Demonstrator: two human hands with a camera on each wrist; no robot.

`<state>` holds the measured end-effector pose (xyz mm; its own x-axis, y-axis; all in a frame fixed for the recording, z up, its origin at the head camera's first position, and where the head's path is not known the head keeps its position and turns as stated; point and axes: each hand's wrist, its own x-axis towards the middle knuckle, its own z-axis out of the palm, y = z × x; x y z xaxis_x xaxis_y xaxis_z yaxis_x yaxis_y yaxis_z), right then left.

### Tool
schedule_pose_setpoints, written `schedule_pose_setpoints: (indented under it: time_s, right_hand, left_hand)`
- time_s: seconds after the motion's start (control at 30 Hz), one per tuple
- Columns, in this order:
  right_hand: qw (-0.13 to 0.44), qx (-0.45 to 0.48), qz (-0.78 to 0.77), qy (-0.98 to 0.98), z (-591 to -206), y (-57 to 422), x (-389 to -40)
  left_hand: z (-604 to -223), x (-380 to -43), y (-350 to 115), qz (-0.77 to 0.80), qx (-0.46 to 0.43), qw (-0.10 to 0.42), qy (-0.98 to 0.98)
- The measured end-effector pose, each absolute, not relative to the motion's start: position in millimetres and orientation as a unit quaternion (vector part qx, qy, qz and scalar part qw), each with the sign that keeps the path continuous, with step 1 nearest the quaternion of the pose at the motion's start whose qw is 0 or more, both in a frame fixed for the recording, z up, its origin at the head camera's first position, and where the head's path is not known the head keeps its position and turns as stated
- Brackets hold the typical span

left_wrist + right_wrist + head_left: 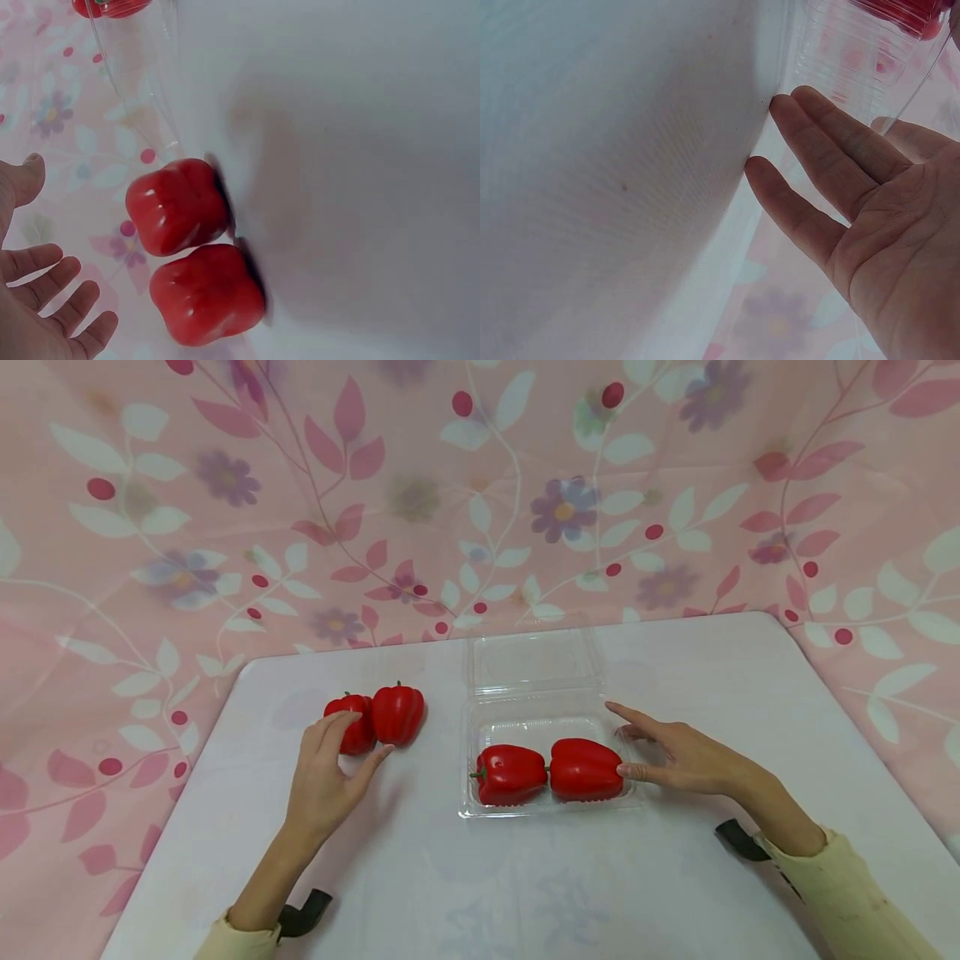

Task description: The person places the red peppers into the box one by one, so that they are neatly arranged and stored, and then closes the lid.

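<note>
Pink cloth (450, 510), printed with pale leaves, red berries and purple flowers, hung behind a white-covered desk (405, 877) and showed along its sides; the desk's far corners were rounded. Around its middle lay a clear plastic box (543, 728), with its lid (532, 660) folded back toward the cloth. Two red peppers (585, 770) lay end to end along the box's near side. Two more peppers (399, 716) sat side by side, left of the box. The left hand (324, 777) hovered near them, fingers wide, holding nothing. The right hand (686, 760) was at the box's right edge, fingers stretched out, thumb beside a pepper; whether they touched, I could not tell.
</note>
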<state>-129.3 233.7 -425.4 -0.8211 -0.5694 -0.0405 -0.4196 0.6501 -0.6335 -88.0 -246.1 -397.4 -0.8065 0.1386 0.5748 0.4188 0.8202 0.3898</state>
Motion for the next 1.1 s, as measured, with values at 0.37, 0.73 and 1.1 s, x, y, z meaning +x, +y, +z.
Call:
schedule_pose_setpoints:
  time_s: [0.37, 0.73, 1.1]
  right_hand:
    - [0.117, -0.276, -0.319, 0.899, -426, 234, -130]
    - [0.118, -0.276, -0.318, 0.899, -426, 233, -130]
    - [0.116, -0.274, -0.319, 0.9, -427, 234, -129]
  left_hand:
    - [-399, -94, -261, -0.272, -0.126, 0.263, -0.917]
    - [-403, -101, -275, -0.279, -0.095, 0.246, -0.923]
    - [-406, -104, -285, -0.283, -0.079, 0.236, -0.926]
